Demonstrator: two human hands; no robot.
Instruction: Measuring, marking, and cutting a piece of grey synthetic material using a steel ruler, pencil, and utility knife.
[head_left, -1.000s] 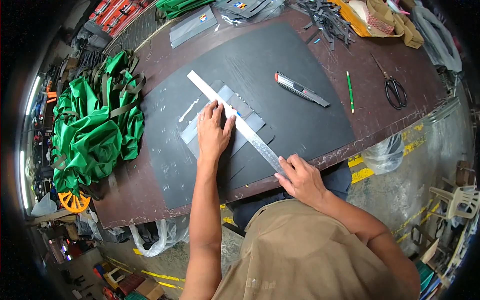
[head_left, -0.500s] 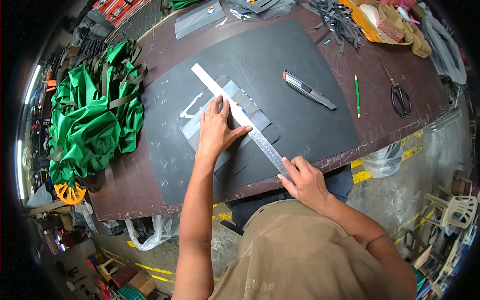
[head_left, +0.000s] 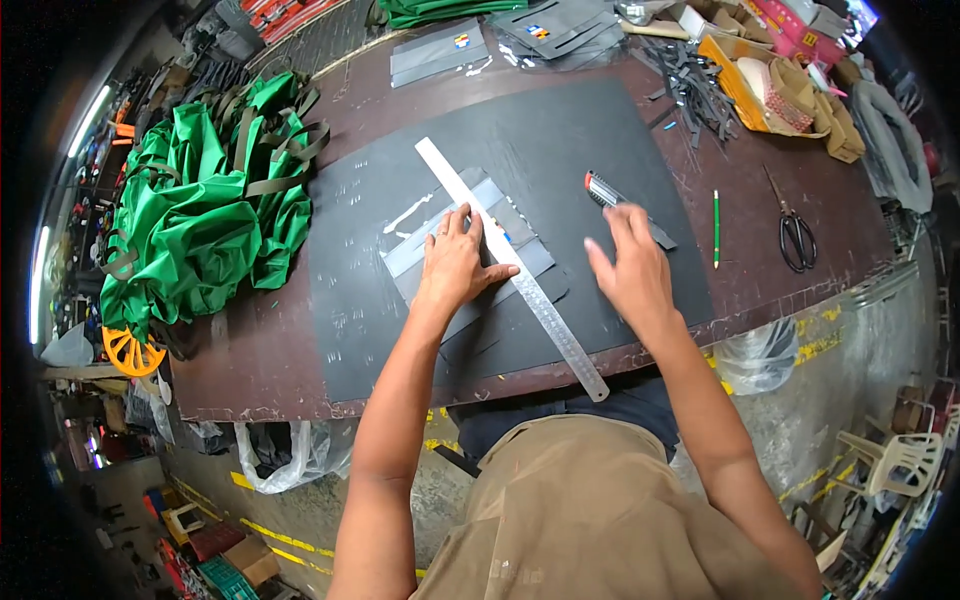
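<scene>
Our left hand (head_left: 455,262) lies flat, fingers spread, pinning the gray fabric pieces (head_left: 470,245) beside the steel ruler (head_left: 510,268). Right of the ruler, our right hand (head_left: 628,270) hovers open above the utility knife (head_left: 625,207). The knife looks light and rigid; its handle, away from the blade, seems the place to grasp.

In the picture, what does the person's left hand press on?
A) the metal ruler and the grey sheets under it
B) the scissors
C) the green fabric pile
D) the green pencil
A: the left hand lies flat on the metal ruler and the grey sheets on the dark cutting mat, while the scissors, green pencil and green fabric pile lie apart from it.
</scene>
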